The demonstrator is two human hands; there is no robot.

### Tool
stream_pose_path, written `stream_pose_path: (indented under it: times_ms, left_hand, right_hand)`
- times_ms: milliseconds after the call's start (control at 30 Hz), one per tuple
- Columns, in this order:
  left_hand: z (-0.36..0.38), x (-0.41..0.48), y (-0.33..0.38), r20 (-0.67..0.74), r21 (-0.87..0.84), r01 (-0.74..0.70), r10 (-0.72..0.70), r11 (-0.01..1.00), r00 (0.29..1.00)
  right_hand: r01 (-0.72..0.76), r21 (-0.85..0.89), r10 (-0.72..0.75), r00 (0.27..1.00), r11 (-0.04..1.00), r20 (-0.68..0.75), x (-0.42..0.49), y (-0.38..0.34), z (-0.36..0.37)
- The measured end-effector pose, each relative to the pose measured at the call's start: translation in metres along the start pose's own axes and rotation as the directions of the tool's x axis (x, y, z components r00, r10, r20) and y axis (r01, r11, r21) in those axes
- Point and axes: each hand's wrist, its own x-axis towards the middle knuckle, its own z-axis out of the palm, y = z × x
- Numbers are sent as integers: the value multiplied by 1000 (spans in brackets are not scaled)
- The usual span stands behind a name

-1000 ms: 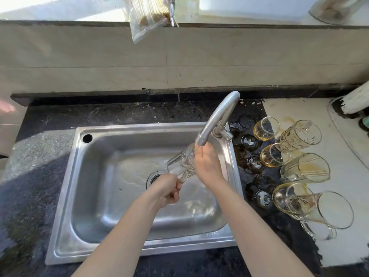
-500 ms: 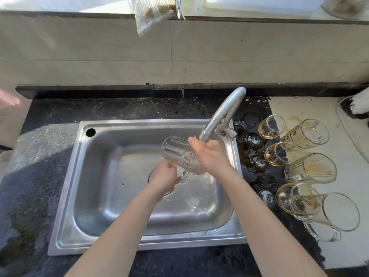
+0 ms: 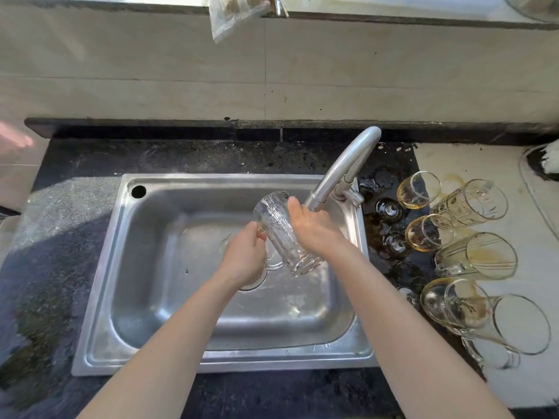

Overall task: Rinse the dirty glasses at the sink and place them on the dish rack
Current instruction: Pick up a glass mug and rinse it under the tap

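A clear glass mug [image 3: 279, 234] is tilted over the steel sink [image 3: 145, 267], mouth pointing up and to the far left. My left hand [image 3: 245, 257] grips its handle. My right hand [image 3: 316, 229] lies flat against the mug's right side, fingers straight, just under the faucet spout [image 3: 338, 173]. Several dirty glasses with yellowish residue [image 3: 476, 258] lie on their sides on the counter right of the sink. No dish rack is in view.
Dark wet countertop [image 3: 60, 237] surrounds the sink. Spilled liquid and small glass bases [image 3: 388, 208] sit between sink and glasses. A plastic bag [image 3: 233, 13] hangs from the ledge above the tiled wall. A white object [image 3: 550, 158] is at the far right.
The mug has swung from pointing down-left under the spout to mouth up and away. My right hand has shifted from gripping near the spout to lying flat along the mug's side.
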Motion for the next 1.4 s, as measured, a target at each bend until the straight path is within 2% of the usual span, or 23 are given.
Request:
stream_pose_path:
  times_ms: [67,100,167,200,267,300,367,433,467,567,633,733,800,833,900,1000,1133,1200,1300,1400]
  left_hand:
    - [-1,2,-2,26,-43,22,-21,999,999]
    - [-2,2,-3,34,-70,24,-22,997,999]
    - [-5,2,-2,50,-99,2,3,995,999]
    - [-7,1,0,62,-97,-24,30,995,998]
    - [-10,-2,3,85,-116,-66,76,991,993]
    - [-10,-3,3,89,-158,-62,77,986,993]
    - [-11,-4,1,85,-276,-8,33,961,996]
    - [-10,-3,0,74,-338,44,-20,940,997]
    - [-10,-3,0,71,-339,52,-29,939,997]
    - [-7,-1,1,96,-297,57,-29,953,995]
    - [-3,2,-1,103,-319,95,-65,943,993]
    - [-3,5,-1,98,-333,131,-104,934,990]
    - [-7,6,2,123,-327,115,-78,938,989]
    - [-9,7,4,136,-323,108,-67,940,988]
    - [-13,10,9,159,-337,126,-75,933,984]
    - [-15,16,16,151,-355,139,-90,924,984]
    - [-7,20,27,130,-329,86,-45,941,990]
    - [1,18,33,113,-344,72,-34,936,993]
    - [14,16,41,91,-369,39,-6,929,996]
    - [25,15,50,33,-311,-24,36,950,999]
  right_hand:
    - [144,-344,-179,981,928,-73,0,0,15]
    - [173,-419,-227,970,892,-83,-1,-1,18]
    - [185,-397,-216,976,899,-36,1,-3,17]
    - [149,-294,-158,987,944,-6,1,-4,10]
    - [-4,63,-2,995,998,102,5,-3,-5]
    - [-79,261,30,982,962,186,6,-1,-11]
    - [-132,554,-42,956,822,290,4,2,-18]
    - [-154,693,-101,944,705,313,3,6,-19]
    - [-159,700,-90,948,696,305,3,8,-17]
    - [-127,548,11,978,826,210,2,11,-14]
    - [-122,404,43,979,907,199,-1,9,-12]
    - [-29,74,20,994,997,112,-3,2,-6]
    - [-36,73,27,992,997,123,2,5,-6]
    - [-59,179,31,988,982,152,6,8,-7]
    - [-119,438,17,973,891,230,11,18,-11]
    - [-164,656,-17,965,737,261,17,36,-4]
    - [-338,748,77,929,571,361,26,59,17]
    - [-375,830,81,923,413,377,23,65,22]
    - [-368,920,33,929,135,367,22,80,36]
    - [-335,942,33,941,-19,335,17,86,48]
